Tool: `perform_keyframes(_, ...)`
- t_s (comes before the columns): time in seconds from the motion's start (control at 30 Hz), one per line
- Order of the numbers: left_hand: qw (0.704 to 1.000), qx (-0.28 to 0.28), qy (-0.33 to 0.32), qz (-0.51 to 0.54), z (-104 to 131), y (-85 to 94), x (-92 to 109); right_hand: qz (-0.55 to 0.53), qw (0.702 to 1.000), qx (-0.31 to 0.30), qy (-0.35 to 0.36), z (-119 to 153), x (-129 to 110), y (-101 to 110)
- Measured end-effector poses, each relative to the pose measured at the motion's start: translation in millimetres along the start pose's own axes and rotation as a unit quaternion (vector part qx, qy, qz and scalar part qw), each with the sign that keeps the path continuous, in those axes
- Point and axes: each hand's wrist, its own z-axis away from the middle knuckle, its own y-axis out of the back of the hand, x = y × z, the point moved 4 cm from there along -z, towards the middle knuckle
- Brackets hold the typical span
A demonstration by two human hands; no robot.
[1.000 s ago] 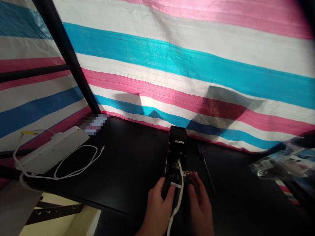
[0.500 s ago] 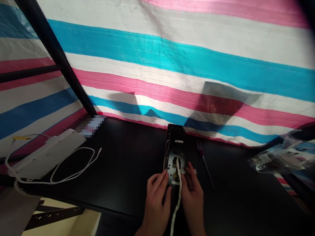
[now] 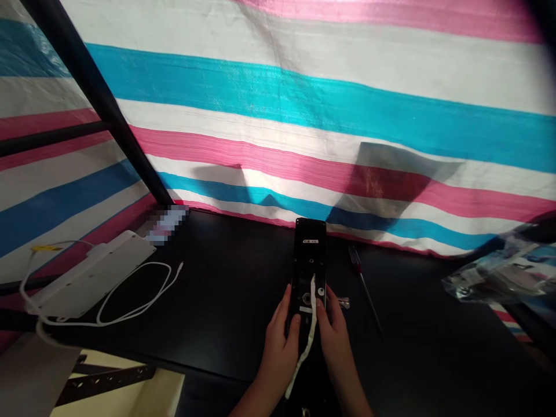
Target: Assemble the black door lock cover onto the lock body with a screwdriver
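A long black panel (image 3: 310, 255), which looks like a door lock housing, stands out from me near the table's middle. It bears a small white label, several screw points and a round opening. My left hand (image 3: 282, 327) grips its lower left side, thumb on the face and fingers along the edge. On the other side my right hand (image 3: 333, 324) holds the lower right edge, its thumb close to the cable. A white wrapped cable (image 3: 310, 333) comes off the panel's face and runs down between my hands. The panel's lower end is too dark to make out.
A screwdriver (image 3: 365, 289) lies right of the panel, with a small shiny piece (image 3: 343, 302) nearer my right hand. Leftward are a white box (image 3: 93, 275) and a white cord (image 3: 130, 313). Clear plastic bags (image 3: 499, 272) lie at the right. A striped sheet (image 3: 304, 145) closes off the back.
The silvery plate with cut-outs no longer shows between my hands; a dark face with a round opening shows there. Both hands have closed round the sides, and the cable's lower end has swung left.
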Motion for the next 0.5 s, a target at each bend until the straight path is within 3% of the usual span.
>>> perform_keyframes(0.23,0.999,0.007,0.029,0.014,-0.7,1.4,1.4,-0.048,0.998,0.004,-0.042,32.6,23.9,7.6)
perform_keyframes(0.5,0.998,-0.035,0.006,-0.050,-2.8,-0.9,10.7,-0.058,0.998,-0.027,-0.010,27.9,23.9,8.2)
